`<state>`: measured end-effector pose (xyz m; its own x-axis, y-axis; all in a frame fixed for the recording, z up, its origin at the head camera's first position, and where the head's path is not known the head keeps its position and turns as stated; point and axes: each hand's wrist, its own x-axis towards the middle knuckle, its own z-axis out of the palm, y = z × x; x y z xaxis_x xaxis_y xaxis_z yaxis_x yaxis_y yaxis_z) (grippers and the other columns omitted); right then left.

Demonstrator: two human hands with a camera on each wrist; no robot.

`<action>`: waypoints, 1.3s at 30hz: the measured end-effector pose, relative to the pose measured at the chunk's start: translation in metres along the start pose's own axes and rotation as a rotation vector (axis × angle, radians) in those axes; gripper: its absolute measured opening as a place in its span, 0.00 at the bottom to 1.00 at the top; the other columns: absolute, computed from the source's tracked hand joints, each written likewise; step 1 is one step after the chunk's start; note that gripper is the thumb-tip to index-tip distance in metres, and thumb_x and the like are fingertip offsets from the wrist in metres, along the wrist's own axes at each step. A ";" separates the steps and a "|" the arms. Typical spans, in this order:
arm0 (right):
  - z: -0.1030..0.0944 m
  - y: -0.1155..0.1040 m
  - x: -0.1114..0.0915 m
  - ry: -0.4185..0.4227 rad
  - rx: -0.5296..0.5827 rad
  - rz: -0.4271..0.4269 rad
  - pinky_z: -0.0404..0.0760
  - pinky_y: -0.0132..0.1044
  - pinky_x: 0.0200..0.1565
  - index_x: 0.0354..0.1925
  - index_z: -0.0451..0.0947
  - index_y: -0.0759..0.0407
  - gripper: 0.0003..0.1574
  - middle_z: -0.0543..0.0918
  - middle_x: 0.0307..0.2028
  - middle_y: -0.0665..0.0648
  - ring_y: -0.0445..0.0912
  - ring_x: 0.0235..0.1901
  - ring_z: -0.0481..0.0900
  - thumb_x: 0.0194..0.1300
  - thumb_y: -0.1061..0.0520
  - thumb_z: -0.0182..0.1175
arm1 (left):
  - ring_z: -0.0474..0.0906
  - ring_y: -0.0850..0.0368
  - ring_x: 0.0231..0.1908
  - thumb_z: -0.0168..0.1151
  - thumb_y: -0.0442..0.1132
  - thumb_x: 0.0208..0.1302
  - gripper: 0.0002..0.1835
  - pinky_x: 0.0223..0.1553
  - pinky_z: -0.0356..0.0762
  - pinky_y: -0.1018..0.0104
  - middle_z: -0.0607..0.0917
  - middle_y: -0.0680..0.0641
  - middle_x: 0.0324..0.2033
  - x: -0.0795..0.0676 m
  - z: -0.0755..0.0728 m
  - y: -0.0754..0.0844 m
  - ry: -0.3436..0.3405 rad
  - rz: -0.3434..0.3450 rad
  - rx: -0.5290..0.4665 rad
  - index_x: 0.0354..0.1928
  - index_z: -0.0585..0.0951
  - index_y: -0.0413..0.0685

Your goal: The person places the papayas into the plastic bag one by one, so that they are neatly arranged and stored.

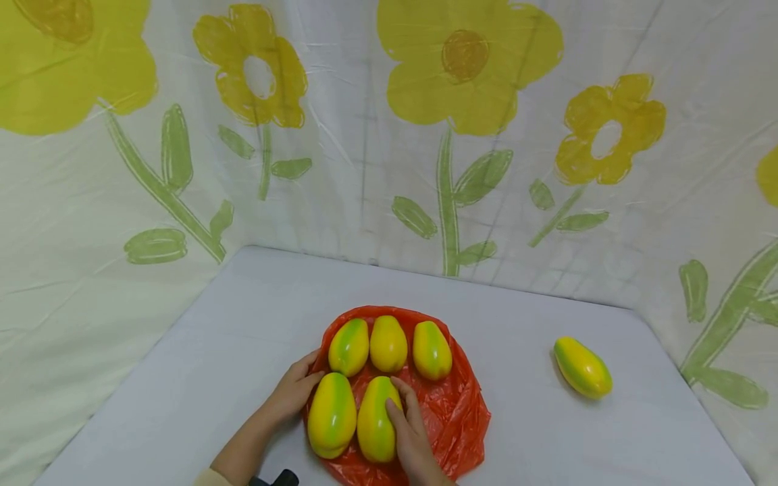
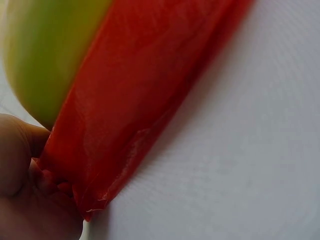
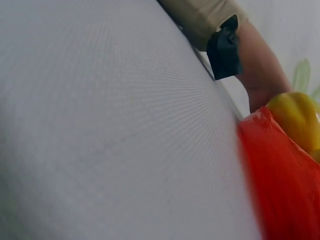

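Observation:
Several yellow-green papayas sit in two rows in a red plastic bag [image 1: 452,432] that lies spread on the table. My right hand [image 1: 415,432] grips the front-row right papaya [image 1: 375,422], thumb on top and fingers along its far side. At the bag's left edge, my left hand [image 1: 292,391] holds the rim, beside the front-row left papaya [image 1: 331,415]. In the left wrist view the thumb and fingers of that left hand [image 2: 30,185] pinch the red plastic [image 2: 115,100]. The right wrist view does not show the right hand.
Another papaya [image 1: 582,368] lies apart on the white table [image 1: 516,405], to the right of the bag. A flower-printed curtain [image 1: 340,169] hangs behind and at the sides. A black strap [image 3: 224,52] sits at the left wrist.

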<state>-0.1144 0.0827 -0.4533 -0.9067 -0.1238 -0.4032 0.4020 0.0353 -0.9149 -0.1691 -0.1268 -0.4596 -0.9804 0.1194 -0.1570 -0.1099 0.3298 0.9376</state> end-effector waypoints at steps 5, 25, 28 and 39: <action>0.000 0.000 0.002 0.008 -0.013 -0.012 0.64 0.59 0.63 0.67 0.52 0.43 0.37 0.57 0.68 0.56 0.52 0.61 0.62 0.65 0.34 0.47 | 0.60 0.40 0.67 0.43 0.33 0.67 0.27 0.66 0.57 0.42 0.65 0.38 0.66 0.001 0.000 0.000 -0.002 -0.002 -0.002 0.68 0.60 0.40; -0.002 -0.002 -0.001 0.031 -0.027 -0.100 0.62 0.60 0.64 0.66 0.53 0.50 0.36 0.57 0.68 0.59 0.56 0.65 0.59 0.66 0.39 0.49 | 0.59 0.40 0.67 0.43 0.32 0.67 0.26 0.66 0.57 0.42 0.66 0.38 0.66 0.001 0.000 -0.002 -0.002 0.033 0.002 0.68 0.61 0.40; -0.003 -0.004 -0.002 0.047 -0.023 -0.138 0.58 0.61 0.65 0.66 0.54 0.52 0.34 0.56 0.69 0.60 0.59 0.69 0.53 0.68 0.41 0.48 | 0.59 0.41 0.67 0.44 0.32 0.67 0.26 0.66 0.58 0.43 0.66 0.38 0.66 0.001 0.000 -0.002 0.001 0.027 -0.002 0.68 0.61 0.41; -0.034 -0.034 -0.014 -0.013 -0.066 -0.239 0.61 0.58 0.65 0.68 0.49 0.50 0.39 0.51 0.71 0.57 0.60 0.71 0.48 0.65 0.43 0.52 | 0.58 0.39 0.67 0.44 0.32 0.67 0.26 0.66 0.56 0.42 0.65 0.37 0.66 0.000 -0.001 -0.002 0.001 0.014 -0.006 0.68 0.61 0.39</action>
<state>-0.1202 0.1173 -0.4174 -0.9732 -0.1491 -0.1752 0.1666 0.0684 -0.9836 -0.1688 -0.1283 -0.4616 -0.9819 0.1235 -0.1433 -0.0968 0.3227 0.9415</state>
